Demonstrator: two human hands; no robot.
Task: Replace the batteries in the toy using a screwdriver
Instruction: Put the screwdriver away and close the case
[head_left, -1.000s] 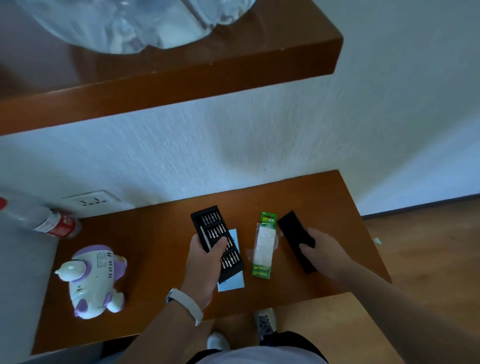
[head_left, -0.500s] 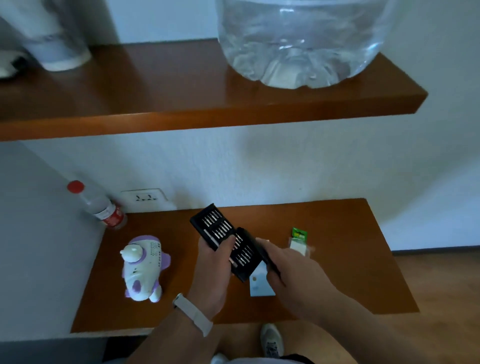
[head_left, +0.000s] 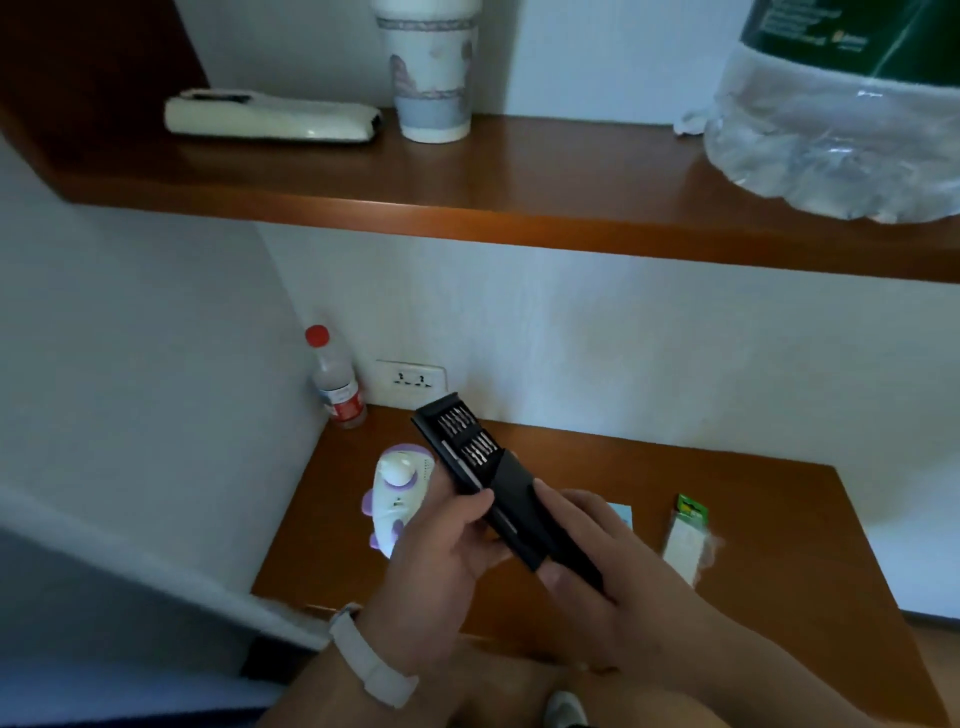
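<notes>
Left hand (head_left: 441, 561) grips the screwdriver bit tray (head_left: 457, 436), thumb curled over its edge. Right hand (head_left: 613, 582) clasps the black sleeve (head_left: 519, 509) covering the tray's near half. Toy (head_left: 397, 499) lies on the wooden desk (head_left: 769, 509) at ten o'clock of the hands, battery pack (head_left: 685, 540) at three o'clock.

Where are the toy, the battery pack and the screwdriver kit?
toy (head_left: 397, 501): head view, white body.
battery pack (head_left: 684, 545): head view, clear blister.
screwdriver kit (head_left: 513, 492): head view, black sleeve.

Open table (head_left: 789, 561) right of battery pack (head_left: 687, 540); toy (head_left: 397, 499), bottle (head_left: 337, 387) crowd left; shelf (head_left: 519, 221) overhangs.
</notes>
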